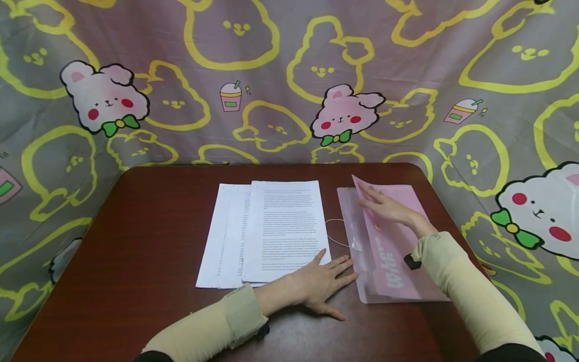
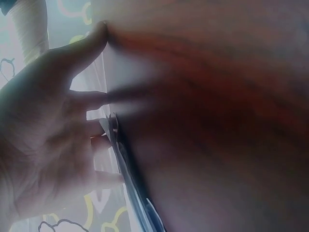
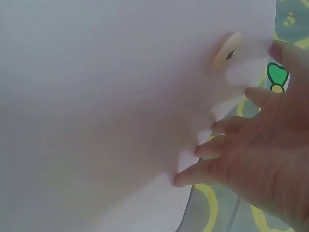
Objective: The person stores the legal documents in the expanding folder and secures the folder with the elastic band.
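Note:
A pink folder (image 1: 409,274) with pale lettering lies at the right of the table, its flap lifted somewhat along the left side. Across the upper flap lies my right hand (image 1: 390,207), its fingers extended against the surface. The right wrist view shows the fingertips touching the flap near a round button (image 3: 226,54). My left hand (image 1: 318,284) is spread flat between the papers and the folder, fingertips at the folder's clear left edge (image 1: 362,281). Printed sheets (image 1: 285,226) overlap further sheets (image 1: 223,241) left of it. Paper edges (image 2: 128,179) show beside the fingers in the left wrist view.
A thin elastic cord (image 1: 333,239) loops out from the folder toward the papers. The dark brown table (image 1: 135,241) has rounded far corners. Behind and beside it hangs a cloth (image 1: 267,60) printed with cartoon rabbits.

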